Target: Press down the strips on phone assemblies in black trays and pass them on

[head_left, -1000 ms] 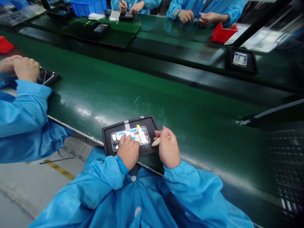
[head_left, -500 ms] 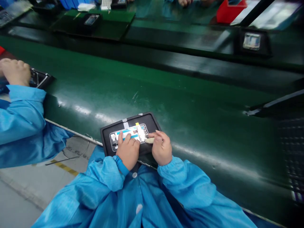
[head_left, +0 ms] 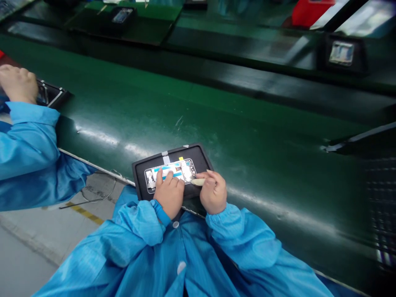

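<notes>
An opened phone (head_left: 186, 170) with bare inner parts and blue strips lies in a black tray (head_left: 140, 170) at the bench's near edge. My left hand (head_left: 169, 194) rests on the phone's lower half, fingers stretched out and apart. In my right hand (head_left: 214, 192) is a pale, pointed tool (head_left: 198, 181), pinched between thumb and fingers; its exact kind is unclear. The tool's tip is at the phone's lower right corner, and I cannot tell whether it touches. A yellow tab (head_left: 181, 159) sticks out at the phone's upper edge.
On the left, a co-worker's hand (head_left: 19, 83) is over another black tray (head_left: 57, 97). The green bench (head_left: 262, 136) slopes across the view. Behind it stand black trays with devices (head_left: 341, 53) and a red bin (head_left: 311, 12). A dark rack (head_left: 382, 198) borders the right side.
The view has shifted slightly, so the bench items appear moved. The tool tip sits a little nearer the phone's corner edge. My left hand stays on the phone.
</notes>
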Demonstrator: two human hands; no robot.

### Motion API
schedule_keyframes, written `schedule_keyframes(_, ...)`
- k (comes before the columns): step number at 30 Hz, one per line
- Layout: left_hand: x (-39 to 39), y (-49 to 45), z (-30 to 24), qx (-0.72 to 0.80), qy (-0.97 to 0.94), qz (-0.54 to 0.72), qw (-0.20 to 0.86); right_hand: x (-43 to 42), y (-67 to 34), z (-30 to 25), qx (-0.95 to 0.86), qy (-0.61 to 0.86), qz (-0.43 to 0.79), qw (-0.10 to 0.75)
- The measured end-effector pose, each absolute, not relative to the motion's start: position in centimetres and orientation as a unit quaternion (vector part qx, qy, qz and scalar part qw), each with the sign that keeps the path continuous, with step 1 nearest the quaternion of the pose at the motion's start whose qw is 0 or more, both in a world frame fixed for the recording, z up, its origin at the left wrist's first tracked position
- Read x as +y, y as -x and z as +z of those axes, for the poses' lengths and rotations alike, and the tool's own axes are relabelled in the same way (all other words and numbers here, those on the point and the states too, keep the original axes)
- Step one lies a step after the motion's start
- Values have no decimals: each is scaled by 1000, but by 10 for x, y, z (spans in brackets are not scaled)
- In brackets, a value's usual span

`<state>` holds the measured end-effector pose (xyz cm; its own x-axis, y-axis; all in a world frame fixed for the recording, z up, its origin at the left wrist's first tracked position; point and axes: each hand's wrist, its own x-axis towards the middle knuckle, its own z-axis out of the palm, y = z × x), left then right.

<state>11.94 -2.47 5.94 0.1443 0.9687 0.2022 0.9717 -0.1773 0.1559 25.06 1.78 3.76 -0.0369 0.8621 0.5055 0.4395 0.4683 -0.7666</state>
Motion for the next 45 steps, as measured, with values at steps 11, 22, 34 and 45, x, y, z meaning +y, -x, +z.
schedule_keyframes(11,-25,-121,59,-642,757,-125,0,19,-249,40,-703,475,202,490)
schedule_keyframes(22,-23,-121,61,-632,766,-121,-2,19,-253,34,-699,495,204,474)
schedule_keyframes(34,-20,-119,62,-621,773,-129,-9,26,-242,59,-790,472,205,335)
schedule_keyframes(45,-9,-97,81,-664,732,-131,-74,43,-230,58,-480,637,429,426)
